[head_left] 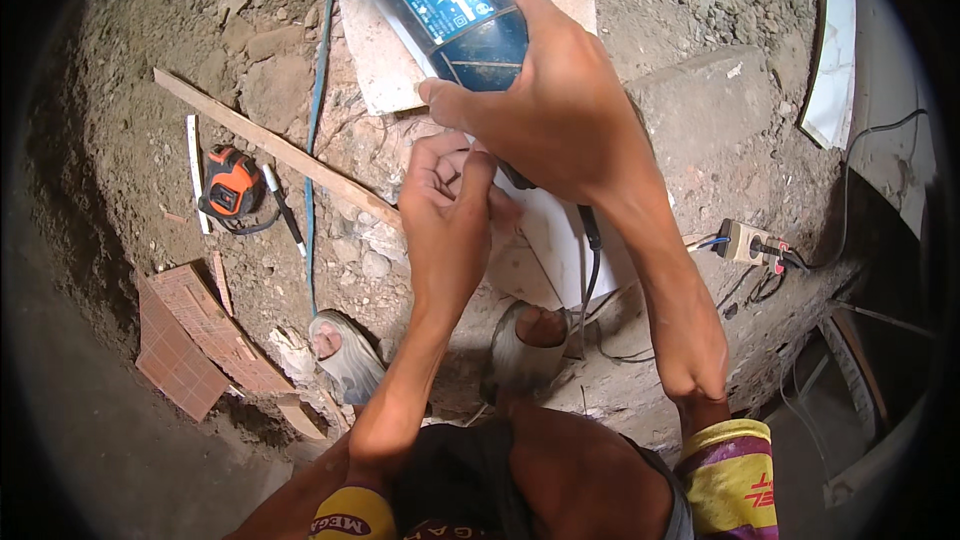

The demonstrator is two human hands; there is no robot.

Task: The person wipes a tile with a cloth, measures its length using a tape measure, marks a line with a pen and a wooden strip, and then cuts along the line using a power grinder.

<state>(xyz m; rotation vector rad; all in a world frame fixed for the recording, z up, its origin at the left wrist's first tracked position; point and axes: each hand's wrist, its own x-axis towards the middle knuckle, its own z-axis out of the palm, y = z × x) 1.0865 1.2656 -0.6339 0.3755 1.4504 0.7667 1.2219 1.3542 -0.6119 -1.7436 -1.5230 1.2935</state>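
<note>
My right hand point(570, 100) is wrapped round the dark blue body of an angle grinder point(478, 40), whose head points to the upper left. Its disc cannot be seen. The black cord point(592, 230) comes out below my right wrist. Just under the grinder's rear end is my left hand point(447, 185), its fingers curled in with the thumb against them. Whatever they may pinch is hidden. Pale tile pieces point(375, 50) lie beneath the grinder, and a white marbled tile point(575, 235) shows below my hands.
A wooden strip point(270, 140) and a blue strap point(318, 90) cross the rubble on the left. Near them lie an orange tape measure point(231, 182), a marker point(283, 210) and reddish tile pieces point(190, 340). To the right, a power strip point(745, 242) has cords plugged in. My sandaled feet point(530, 345) stand close by.
</note>
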